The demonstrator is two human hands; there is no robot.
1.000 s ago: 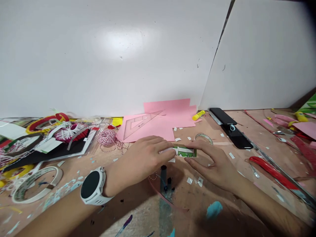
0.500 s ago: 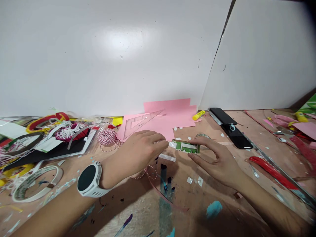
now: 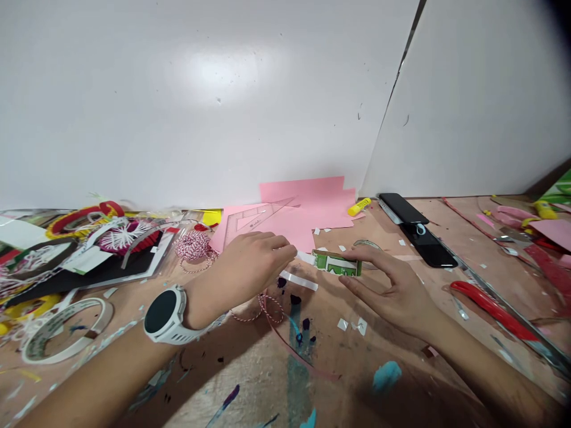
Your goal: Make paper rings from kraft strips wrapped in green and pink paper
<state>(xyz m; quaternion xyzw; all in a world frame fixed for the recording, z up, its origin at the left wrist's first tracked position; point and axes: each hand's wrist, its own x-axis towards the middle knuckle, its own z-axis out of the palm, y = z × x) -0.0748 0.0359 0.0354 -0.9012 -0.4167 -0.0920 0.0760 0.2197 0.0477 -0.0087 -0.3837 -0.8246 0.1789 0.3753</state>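
My right hand (image 3: pixel 395 285) pinches a small green-and-white printed piece (image 3: pixel 338 264), flat-sided like card, between thumb and forefinger. From its left end a short white strip (image 3: pixel 306 257) reaches to the fingertips of my left hand (image 3: pixel 254 264), which are closed on it. A white watch (image 3: pixel 167 318) is on my left wrist. Below the strip another white strip (image 3: pixel 300 280) lies on the table. Behind my right forefinger the curved rim of a clear ring (image 3: pixel 368 244) shows; most of it is hidden.
Pink paper (image 3: pixel 294 229) with a clear set square (image 3: pixel 254 220) lies ahead. A ball of red-and-white twine (image 3: pixel 195 245) and a white tape roll (image 3: pixel 66 330) are at left. To the right are a yellow glue stick (image 3: pixel 359 207), phones (image 3: pixel 428 245) and a red-handled tool (image 3: pixel 491 310).
My left hand has moved slightly left, away from the green piece, and more of the white strip shows between them. My right hand has barely moved.
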